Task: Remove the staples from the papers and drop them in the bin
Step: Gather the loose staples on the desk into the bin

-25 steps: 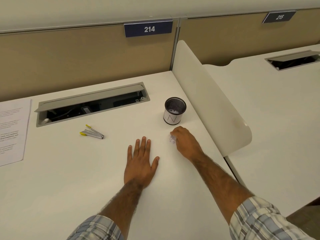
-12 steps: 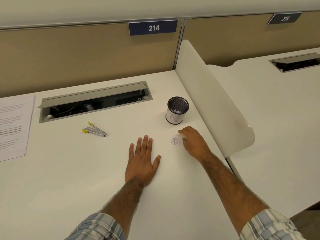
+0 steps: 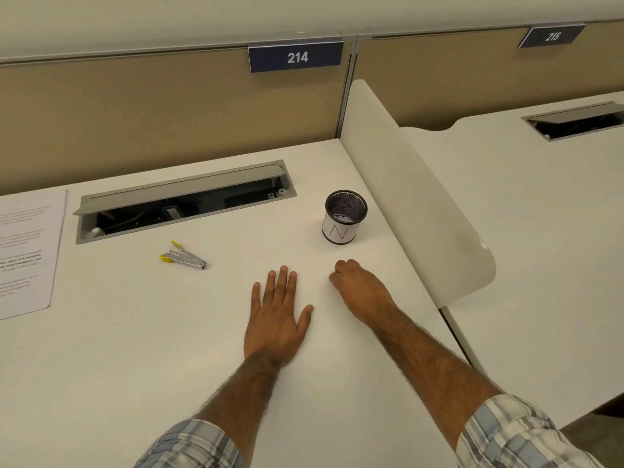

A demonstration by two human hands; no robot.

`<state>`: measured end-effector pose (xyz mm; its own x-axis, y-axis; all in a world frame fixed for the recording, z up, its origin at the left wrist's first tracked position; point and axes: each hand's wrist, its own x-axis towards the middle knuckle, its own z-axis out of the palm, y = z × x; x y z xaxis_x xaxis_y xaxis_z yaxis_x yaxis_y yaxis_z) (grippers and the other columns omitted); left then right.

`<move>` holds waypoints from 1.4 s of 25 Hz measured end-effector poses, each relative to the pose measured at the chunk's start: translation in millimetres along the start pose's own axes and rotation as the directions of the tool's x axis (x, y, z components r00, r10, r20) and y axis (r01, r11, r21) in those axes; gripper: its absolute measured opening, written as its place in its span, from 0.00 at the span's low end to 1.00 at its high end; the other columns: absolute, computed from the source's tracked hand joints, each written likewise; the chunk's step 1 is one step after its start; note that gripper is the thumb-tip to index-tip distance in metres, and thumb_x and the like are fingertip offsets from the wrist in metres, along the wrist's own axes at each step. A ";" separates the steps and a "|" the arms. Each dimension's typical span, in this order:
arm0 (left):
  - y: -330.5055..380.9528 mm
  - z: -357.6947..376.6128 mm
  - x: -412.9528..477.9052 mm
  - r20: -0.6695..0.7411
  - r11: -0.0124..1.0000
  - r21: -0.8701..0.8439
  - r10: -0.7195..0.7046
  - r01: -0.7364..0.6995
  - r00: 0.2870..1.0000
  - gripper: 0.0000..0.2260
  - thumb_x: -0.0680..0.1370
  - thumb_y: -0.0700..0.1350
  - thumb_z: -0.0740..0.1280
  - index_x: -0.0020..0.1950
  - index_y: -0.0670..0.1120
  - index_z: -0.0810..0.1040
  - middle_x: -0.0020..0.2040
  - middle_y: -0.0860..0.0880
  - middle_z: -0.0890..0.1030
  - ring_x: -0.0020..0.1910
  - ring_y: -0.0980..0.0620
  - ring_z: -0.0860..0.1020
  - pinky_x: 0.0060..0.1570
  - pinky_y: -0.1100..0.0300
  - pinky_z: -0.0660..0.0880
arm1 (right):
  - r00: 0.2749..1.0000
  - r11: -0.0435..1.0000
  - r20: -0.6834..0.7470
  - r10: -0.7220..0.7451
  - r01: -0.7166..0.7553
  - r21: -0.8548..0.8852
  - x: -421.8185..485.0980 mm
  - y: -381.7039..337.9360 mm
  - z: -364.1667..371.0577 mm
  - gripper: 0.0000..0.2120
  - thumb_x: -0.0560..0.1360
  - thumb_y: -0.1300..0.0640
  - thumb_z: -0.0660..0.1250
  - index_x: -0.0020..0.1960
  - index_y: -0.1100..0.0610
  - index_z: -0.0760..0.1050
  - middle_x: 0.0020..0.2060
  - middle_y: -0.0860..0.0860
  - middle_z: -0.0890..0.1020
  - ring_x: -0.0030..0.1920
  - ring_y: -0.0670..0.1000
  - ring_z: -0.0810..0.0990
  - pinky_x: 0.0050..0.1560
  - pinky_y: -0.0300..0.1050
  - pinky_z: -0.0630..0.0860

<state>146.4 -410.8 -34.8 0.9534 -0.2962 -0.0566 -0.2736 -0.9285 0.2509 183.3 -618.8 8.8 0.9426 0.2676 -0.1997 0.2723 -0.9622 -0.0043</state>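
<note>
L hand [image 3: 275, 315] lies flat on desk [image 3: 135, 349], fingers straight, holding nothing. R hand [image 3: 363, 288] sits knuckles-up just right of it, fingers curled under; can't tell if anything's inside. Black mesh bin [image 3: 345, 216] stands just beyond R hand, not touching. Yellow-tipped staple remover [image 3: 184, 256] lies left of both hands, near open cable tray [image 3: 182, 201]. Printed papers [image 3: 27, 251] at far left edge.
</note>
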 end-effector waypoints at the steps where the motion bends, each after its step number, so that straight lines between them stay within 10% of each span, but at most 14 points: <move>1: -0.2 0.2 0.0 0.000 1.000 0.000 0.000 0.000 1.000 0.34 0.83 0.64 0.40 0.85 0.49 0.42 0.85 0.51 0.41 0.84 0.50 0.39 0.81 0.45 0.39 | 1.000 1.000 -0.006 0.000 0.000 0.006 0.4 -0.4 -0.4 0.09 0.69 0.73 0.64 0.43 0.61 0.74 0.46 0.55 0.74 0.48 0.56 0.74 0.35 0.53 0.76; 9: 0.4 0.3 0.5 0.000 1.000 -0.005 0.000 0.000 1.000 0.33 0.83 0.63 0.43 0.85 0.49 0.43 0.85 0.51 0.42 0.84 0.50 0.39 0.81 0.45 0.40 | 0.979 0.945 -0.114 0.168 -0.127 0.301 10.2 8.5 -4.0 0.10 0.76 0.66 0.62 0.51 0.62 0.81 0.50 0.57 0.80 0.51 0.58 0.79 0.47 0.50 0.75; 15: -0.3 -0.1 0.0 0.010 1.000 0.001 -0.003 0.003 1.000 0.33 0.83 0.64 0.42 0.85 0.50 0.41 0.85 0.51 0.39 0.83 0.50 0.38 0.81 0.44 0.40 | 0.846 0.143 0.134 0.516 -0.240 0.960 0.4 22.3 -44.3 0.09 0.70 0.73 0.71 0.38 0.60 0.83 0.36 0.54 0.84 0.35 0.52 0.81 0.46 0.47 0.84; 20: -1.2 2.1 -0.3 -0.005 1.000 -0.004 0.001 -0.001 1.000 0.33 0.84 0.64 0.43 0.85 0.49 0.42 0.85 0.51 0.41 0.84 0.50 0.39 0.81 0.45 0.41 | 0.875 -0.036 0.077 0.478 -0.068 0.997 16.9 44.8 -107.8 0.06 0.71 0.74 0.71 0.41 0.65 0.82 0.37 0.58 0.83 0.35 0.51 0.82 0.41 0.39 0.82; 24: -1.5 2.2 -0.6 0.005 1.000 -0.010 0.000 0.000 1.000 0.33 0.84 0.64 0.42 0.84 0.50 0.40 0.85 0.51 0.39 0.83 0.51 0.37 0.81 0.45 0.40 | 0.840 0.061 0.016 0.543 -0.059 0.996 56.2 58.8 -134.9 0.03 0.71 0.74 0.71 0.44 0.70 0.81 0.38 0.58 0.83 0.35 0.50 0.82 0.38 0.38 0.81; 30: -1.0 1.0 0.4 0.004 1.000 -0.020 0.001 -0.001 1.000 0.33 0.84 0.64 0.43 0.84 0.50 0.39 0.84 0.52 0.37 0.83 0.51 0.36 0.81 0.45 0.39 | 0.862 0.674 -0.121 0.492 -0.290 0.679 96.1 60.0 -124.2 0.06 0.73 0.68 0.70 0.41 0.61 0.84 0.39 0.55 0.85 0.38 0.53 0.82 0.41 0.44 0.80; 35: -2.0 2.1 0.5 0.001 1.000 -0.015 -0.001 0.001 1.000 0.33 0.84 0.64 0.44 0.85 0.50 0.41 0.85 0.51 0.39 0.83 0.51 0.38 0.81 0.45 0.40 | 0.905 0.846 -0.159 0.396 -0.292 0.446 100.8 61.3 -121.6 0.09 0.76 0.67 0.66 0.47 0.59 0.84 0.48 0.56 0.85 0.47 0.56 0.83 0.48 0.46 0.80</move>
<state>147.2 -409.5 -37.4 0.9536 -0.2954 -0.0576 -0.2706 -0.9253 0.2655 318.5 -644.7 107.6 0.9911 -0.1307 -0.0267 -0.1309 -0.9145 -0.3828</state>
